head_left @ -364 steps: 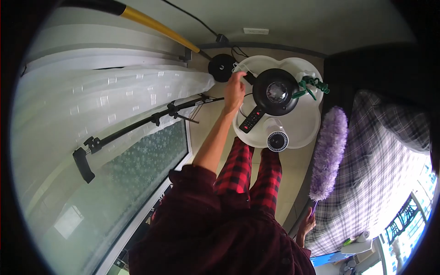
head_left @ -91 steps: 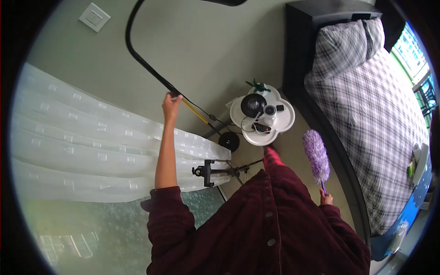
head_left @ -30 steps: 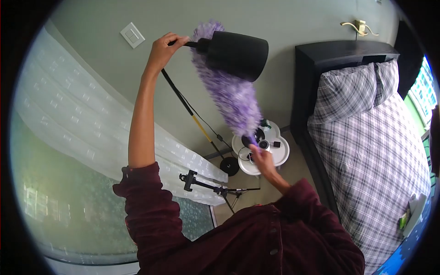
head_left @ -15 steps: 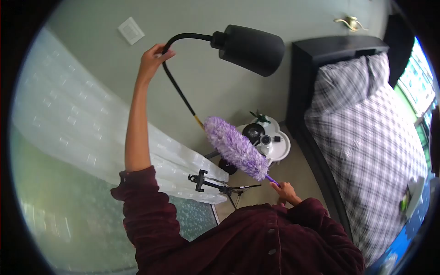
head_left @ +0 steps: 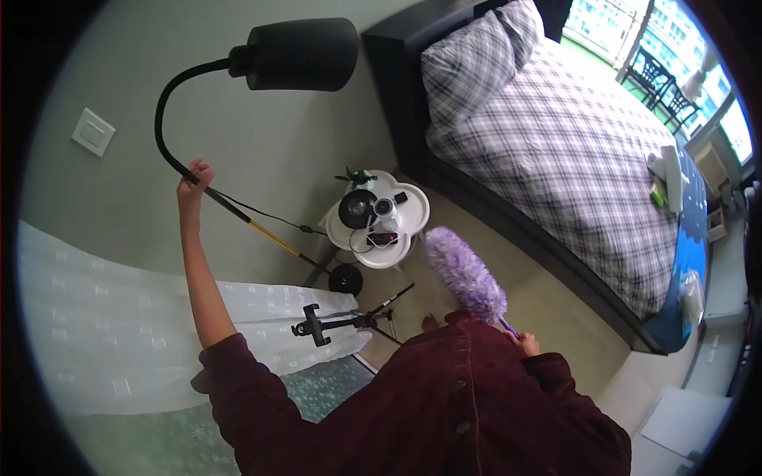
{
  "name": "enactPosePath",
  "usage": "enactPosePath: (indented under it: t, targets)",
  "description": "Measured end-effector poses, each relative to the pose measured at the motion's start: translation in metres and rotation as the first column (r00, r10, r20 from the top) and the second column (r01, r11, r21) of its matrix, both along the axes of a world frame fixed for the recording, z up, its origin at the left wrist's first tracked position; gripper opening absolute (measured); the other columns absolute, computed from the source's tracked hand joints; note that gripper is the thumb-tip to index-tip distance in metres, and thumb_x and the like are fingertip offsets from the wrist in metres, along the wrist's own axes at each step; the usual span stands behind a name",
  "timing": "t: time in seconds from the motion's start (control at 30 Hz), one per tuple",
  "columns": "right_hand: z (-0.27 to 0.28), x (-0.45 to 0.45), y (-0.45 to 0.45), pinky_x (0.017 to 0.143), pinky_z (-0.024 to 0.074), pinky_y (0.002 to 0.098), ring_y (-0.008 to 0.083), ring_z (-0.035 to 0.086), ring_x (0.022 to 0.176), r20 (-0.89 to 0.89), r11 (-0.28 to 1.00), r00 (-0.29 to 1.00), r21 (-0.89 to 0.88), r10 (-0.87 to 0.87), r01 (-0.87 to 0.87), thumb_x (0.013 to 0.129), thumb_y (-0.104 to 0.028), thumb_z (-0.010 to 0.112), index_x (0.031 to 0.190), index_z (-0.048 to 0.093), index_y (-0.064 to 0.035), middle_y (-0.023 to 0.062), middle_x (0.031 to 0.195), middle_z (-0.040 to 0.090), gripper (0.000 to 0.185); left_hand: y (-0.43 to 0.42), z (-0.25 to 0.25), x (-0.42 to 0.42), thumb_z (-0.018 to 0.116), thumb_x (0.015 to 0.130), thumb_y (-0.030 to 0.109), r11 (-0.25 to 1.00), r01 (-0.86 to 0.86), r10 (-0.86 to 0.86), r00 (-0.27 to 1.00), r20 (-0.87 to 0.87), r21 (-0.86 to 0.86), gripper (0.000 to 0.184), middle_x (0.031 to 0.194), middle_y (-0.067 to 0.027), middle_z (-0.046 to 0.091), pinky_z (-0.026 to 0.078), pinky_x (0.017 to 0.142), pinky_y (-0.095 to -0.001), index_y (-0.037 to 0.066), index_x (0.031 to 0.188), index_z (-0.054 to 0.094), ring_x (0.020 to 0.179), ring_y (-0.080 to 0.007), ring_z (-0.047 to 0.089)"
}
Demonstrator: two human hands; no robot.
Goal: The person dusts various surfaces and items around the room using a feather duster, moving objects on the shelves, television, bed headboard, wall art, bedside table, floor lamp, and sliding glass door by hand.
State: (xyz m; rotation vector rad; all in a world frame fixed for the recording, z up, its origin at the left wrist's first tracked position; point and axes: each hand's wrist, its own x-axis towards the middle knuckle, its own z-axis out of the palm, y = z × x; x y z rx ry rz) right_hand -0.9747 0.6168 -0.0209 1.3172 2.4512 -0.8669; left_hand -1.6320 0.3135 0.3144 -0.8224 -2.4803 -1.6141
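Observation:
My left hand [head_left: 197, 173] is closed around the dark pole of a floor lamp [head_left: 254, 224], just below its curved gooseneck. The black cylindrical shade [head_left: 302, 55] hangs at the top of the view, and the round black base [head_left: 345, 279] stands on the floor by the curtain. In my right hand [head_left: 522, 344], close to my body, is the purple handle of a fluffy duster [head_left: 467, 274]. Its purple and white head points up and left, apart from the lamp.
A white side table [head_left: 413, 214] holds a camera-like device, a black round object, a remote and a small plant. Near my feet stands a tripod with a phone clamp [head_left: 316, 325]. The bed [head_left: 556, 151] is on the right, a sheer curtain [head_left: 119, 325] on the left.
The view has turned, so the bed and lamp sit further left. My left hand has moved down the lamp's neck to the pole. The duster has come away from the lamp pole.

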Motion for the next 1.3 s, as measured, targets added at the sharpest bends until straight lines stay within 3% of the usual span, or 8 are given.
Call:
enactPosePath:
  t: [0.23, 0.37, 0.53, 0.77, 1.0, 1.13, 1.17, 1.3]
  targets:
    - [-0.037, 0.056, -0.004, 0.050, 0.0369, 0.0404, 0.0201, 0.044, 0.047, -0.098, 0.941, 0.944, -0.161, -0.315, 0.298, 0.082, -0.057, 0.046, 0.059, 0.051, 0.0007, 0.0165, 0.049, 0.042, 0.062, 0.014, 0.015, 0.040, 0.070, 0.072, 0.037, 0.921, -0.369, 0.363, 0.691, -0.624, 0.127, 0.076, 0.128, -0.0148, 0.036, 0.029, 0.099, -0.0382, 0.002, 0.128, 0.034, 0.119, -0.0275, 0.033]
    - [-0.007, 0.025, 0.017, 0.041, 0.0269, 0.0364, 0.0141, 0.035, 0.046, -0.334, 0.953, 0.897, -0.013, -0.290, 0.303, 0.083, -0.050, 0.050, 0.058, 0.043, 0.0016, 0.0092, 0.048, 0.034, 0.058, 0.012, 0.063, 0.150, 0.063, 0.079, 0.021, 0.796, -0.495, 0.477, 0.156, -0.865, 0.349, 0.056, 0.126, -0.0119, 0.041, 0.029, 0.098, -0.0415, 0.002, 0.125, 0.038, 0.117, -0.0296, 0.037]
    - [0.029, -0.065, 0.059, 0.041, 0.0272, 0.0344, 0.0131, 0.035, 0.047, -0.490, 0.981, 0.870, -0.139, 0.050, -0.135, 0.085, -0.044, 0.050, 0.063, 0.045, 0.0018, 0.0075, 0.049, 0.035, 0.051, -0.019, 0.058, 0.262, 0.057, 0.080, 0.019, 0.452, -0.569, 0.545, -0.433, -0.718, 0.687, 0.045, 0.122, -0.0168, 0.034, 0.023, 0.098, -0.0540, 0.002, 0.119, 0.042, 0.119, -0.0359, 0.029]
    - [0.067, -0.143, 0.079, 0.041, 0.0276, 0.0316, 0.0117, 0.035, 0.048, -0.690, 0.684, 0.641, -0.289, 0.336, -0.670, 0.087, -0.036, 0.048, 0.070, 0.047, 0.0020, 0.0050, 0.051, 0.037, 0.041, -0.038, 0.035, 0.379, 0.059, 0.081, 0.013, 0.050, -0.728, 0.555, -0.549, -0.625, 0.684, 0.046, 0.127, -0.0157, 0.030, 0.023, 0.098, -0.0512, 0.000, 0.121, 0.039, 0.124, -0.0358, 0.022]
    - [0.221, -0.296, -0.117, 0.043, 0.0266, 0.0214, 0.0038, 0.033, 0.051, -0.992, 0.020, 0.006, -0.003, 0.124, -1.000, 0.090, -0.023, 0.048, 0.081, 0.049, 0.0008, -0.0047, 0.057, 0.038, 0.026, -0.037, 0.028, 0.504, 0.054, 0.085, 0.014, -0.150, -0.820, 0.514, -0.543, -0.664, 0.553, 0.040, 0.127, -0.0155, 0.034, 0.025, 0.098, -0.0440, 0.000, 0.121, 0.041, 0.121, -0.0314, 0.030]
    - [0.351, -0.291, -0.307, 0.042, 0.0307, 0.0262, 0.0062, 0.037, 0.050, -0.971, -0.031, -0.217, 0.221, -0.096, -0.975, 0.088, -0.022, 0.052, 0.087, 0.054, -0.0011, -0.0007, 0.055, 0.043, 0.021, -0.037, 0.045, 0.554, 0.054, 0.084, 0.014, -0.253, -0.710, 0.487, -0.680, -0.548, 0.657, 0.041, 0.124, -0.0150, 0.038, 0.025, 0.098, -0.0418, 0.000, 0.120, 0.041, 0.120, -0.0299, 0.032]
    - [0.372, -0.273, -0.340, 0.047, 0.0382, 0.0363, 0.0213, 0.049, 0.048, -0.960, -0.032, -0.281, 0.280, 0.017, -0.959, 0.087, -0.024, 0.053, 0.088, 0.056, -0.0030, 0.0129, 0.060, 0.054, 0.021, -0.037, 0.048, 0.560, 0.053, 0.084, 0.012, -0.256, -0.688, 0.489, -0.698, -0.523, 0.679, 0.040, 0.123, -0.0155, 0.038, 0.025, 0.098, -0.0430, -0.001, 0.120, 0.041, 0.120, -0.0311, 0.032]
    - [0.420, -0.244, -0.456, 0.043, 0.0385, 0.0394, 0.0321, 0.052, 0.047, -0.799, 0.046, -0.601, 0.599, -0.023, -0.799, 0.089, -0.033, 0.047, 0.095, 0.054, -0.0054, 0.0157, 0.057, 0.055, 0.028, -0.044, 0.065, 0.594, 0.053, 0.081, 0.007, -0.289, -0.721, 0.313, -0.693, -0.649, 0.630, 0.037, 0.118, -0.0164, 0.042, 0.028, 0.096, -0.0424, -0.002, 0.115, 0.044, 0.115, -0.0326, 0.036]
